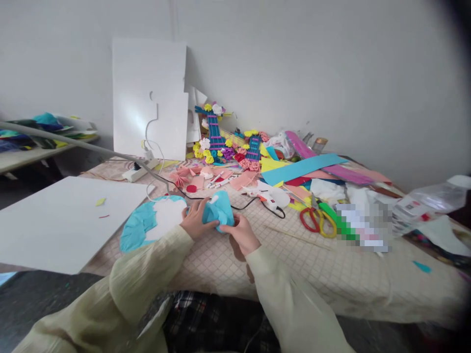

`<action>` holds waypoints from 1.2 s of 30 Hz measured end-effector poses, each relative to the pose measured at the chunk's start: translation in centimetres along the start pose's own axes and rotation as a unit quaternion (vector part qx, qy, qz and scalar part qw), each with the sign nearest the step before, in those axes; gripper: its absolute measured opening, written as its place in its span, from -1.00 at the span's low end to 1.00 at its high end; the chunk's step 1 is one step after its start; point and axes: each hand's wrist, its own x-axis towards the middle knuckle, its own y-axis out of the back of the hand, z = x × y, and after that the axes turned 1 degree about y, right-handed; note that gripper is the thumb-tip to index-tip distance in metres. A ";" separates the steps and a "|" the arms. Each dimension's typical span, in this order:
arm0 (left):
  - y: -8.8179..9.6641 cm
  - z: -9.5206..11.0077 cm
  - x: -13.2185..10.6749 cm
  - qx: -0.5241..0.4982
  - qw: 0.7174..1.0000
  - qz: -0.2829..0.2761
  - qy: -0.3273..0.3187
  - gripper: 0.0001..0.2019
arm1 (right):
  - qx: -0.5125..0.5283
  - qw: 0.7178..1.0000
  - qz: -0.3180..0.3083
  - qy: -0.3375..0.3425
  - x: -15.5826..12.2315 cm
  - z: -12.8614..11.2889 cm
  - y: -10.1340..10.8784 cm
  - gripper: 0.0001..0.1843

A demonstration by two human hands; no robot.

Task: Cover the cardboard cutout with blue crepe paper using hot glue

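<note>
Between my two hands is a crumpled piece of blue crepe paper (220, 208), held just above the table. My left hand (198, 220) grips its left side, with the fingers bent over it. On the lower right edge, my right hand (243, 234) pinches it between thumb and fingers. Left of my hands lies a rounded white board piece (167, 218), partly covered with pleated blue crepe paper (139, 226); my left hand overlaps its right edge. A white glue gun (268, 198) with a black cord rests beyond my right hand.
Red-and-yellow scissors (318, 221) lie to the right. A large white board (69, 220) overhangs the table's left side. Behind are a power strip (139, 169), paper-flower decorations (215, 135) and blue paper strips (303, 169). A clear plastic container (430, 201) sits far right.
</note>
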 end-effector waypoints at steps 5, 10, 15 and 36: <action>2.3 1.0 -1.0 0.021 1.000 0.001 -0.019 -0.24 | 0.013 0.999 0.020 0.035 -0.4 -0.6 -0.2 -0.37; 7.9 -0.3 -2.9 0.046 0.995 -0.024 -0.081 -0.28 | 0.029 0.998 -0.035 0.043 -0.7 -6.1 4.3 -0.44; 7.9 -1.4 -4.4 -0.225 0.953 -0.201 -0.034 -0.34 | -0.006 0.982 -0.187 0.009 0.7 -10.8 7.7 -0.59; 2.5 3.6 4.6 -0.017 0.988 -0.019 -0.153 -0.67 | -0.050 0.981 -0.181 0.038 5.7 -1.8 2.4 -0.76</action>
